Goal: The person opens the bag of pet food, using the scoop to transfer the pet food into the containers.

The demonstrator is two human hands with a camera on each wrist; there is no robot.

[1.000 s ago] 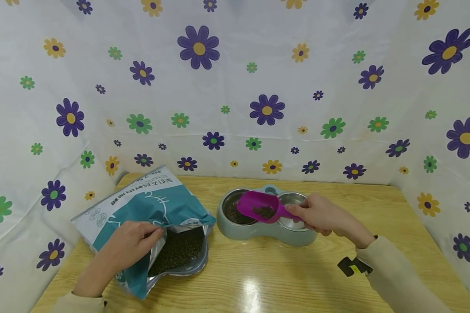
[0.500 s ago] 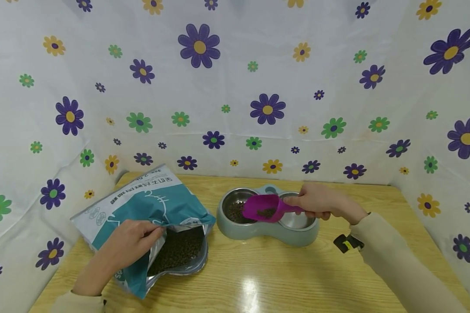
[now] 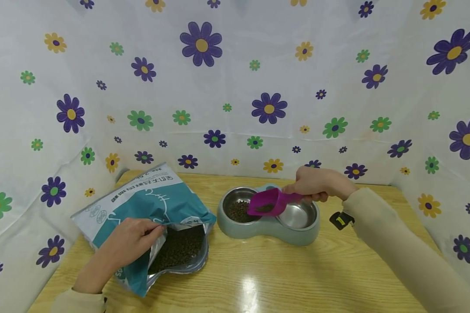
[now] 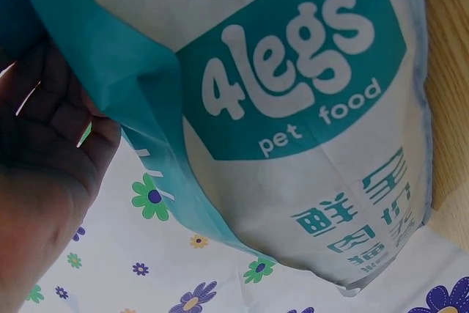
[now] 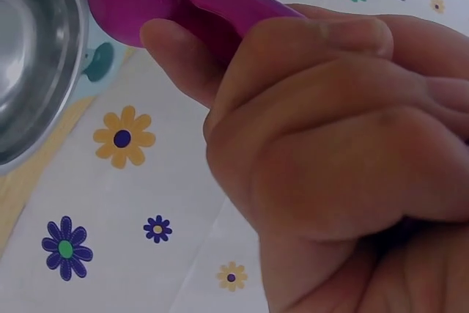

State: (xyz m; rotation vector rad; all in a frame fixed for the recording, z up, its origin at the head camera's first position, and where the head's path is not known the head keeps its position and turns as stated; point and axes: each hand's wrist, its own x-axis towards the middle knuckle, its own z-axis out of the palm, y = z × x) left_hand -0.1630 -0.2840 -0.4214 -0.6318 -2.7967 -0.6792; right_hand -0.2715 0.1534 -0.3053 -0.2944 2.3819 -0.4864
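Observation:
My right hand point(image 3: 317, 182) grips the handle of a magenta scoop point(image 3: 275, 201), its fingers curled round it in the right wrist view. The scoop tilts down to the left over a pale blue-green double bowl point(image 3: 268, 231), its lip at the left bowl. Some brown kibble point(image 3: 264, 208) lies in the scoop. More kibble covers part of the left steel bowl point(image 3: 236, 213); bare metal shows in the right steel bowl point(image 3: 300, 217). My left hand point(image 3: 131, 241) pinches the upper edge of a teal and white pet food bag point(image 3: 180, 198), whose mouth gapes with dark kibble inside.
The bag lies on the left of a wooden table point(image 3: 235, 269), close beside the double bowl. A white flowered cloth point(image 3: 235, 78) hangs behind the table and along both sides.
My right hand has risen and moved back with the scoop, tipping it further toward the left bowl. More of the right bowl shows. The left hand and bag stay in place.

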